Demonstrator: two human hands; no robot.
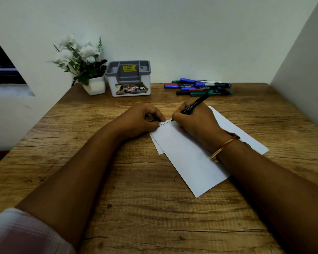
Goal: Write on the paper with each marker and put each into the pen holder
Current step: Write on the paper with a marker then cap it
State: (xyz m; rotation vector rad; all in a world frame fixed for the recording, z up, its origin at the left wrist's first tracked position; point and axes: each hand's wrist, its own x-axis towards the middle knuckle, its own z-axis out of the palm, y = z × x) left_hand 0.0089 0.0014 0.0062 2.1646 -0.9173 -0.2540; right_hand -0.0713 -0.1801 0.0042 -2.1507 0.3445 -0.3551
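The right hand [195, 123] pinches the light, stiff marker [196, 104] low near its tip, while the left hand [141, 120], pinching what looks like its cap [155, 119], steadies the flimsy paper [187, 154].

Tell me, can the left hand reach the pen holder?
Probably yes. The left hand rests straight before the pen holder with only bare table between, though it pinches what looks like a dark cap.

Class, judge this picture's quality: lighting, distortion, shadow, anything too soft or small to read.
Head view: dim, even light, corners darkened; wide-angle lens stretches the forearms and splays the table edges; white flowers look washed out; shadow inside the curled left hand hides whether it holds anything; writing on the paper too small to read.
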